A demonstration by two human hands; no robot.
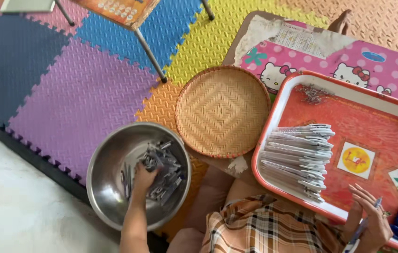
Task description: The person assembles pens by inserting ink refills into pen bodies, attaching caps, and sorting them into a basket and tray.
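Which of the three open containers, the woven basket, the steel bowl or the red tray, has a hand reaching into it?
The round steel bowl on the floor: the left hand is inside it among grey parts. The woven basket is untouched.

The floor is covered with interlocking foam mats [82, 93] in purple, dark blue, bright blue, yellow, orange and pink, their toothed edges locked together. Along the lower left the mats end at a dark border, and beyond it lies a pale, bare floor [16, 206]. At the top stands a small table or stool on thin metal legs [150, 54], with an orange patterned top [114, 9]. On the right is a low table [255, 35] with a worn pink cartoon-cat cover [330, 65], peeling at its corner. A round woven bamboo tray [222, 110] lies beside it. Daylight is bright and even.
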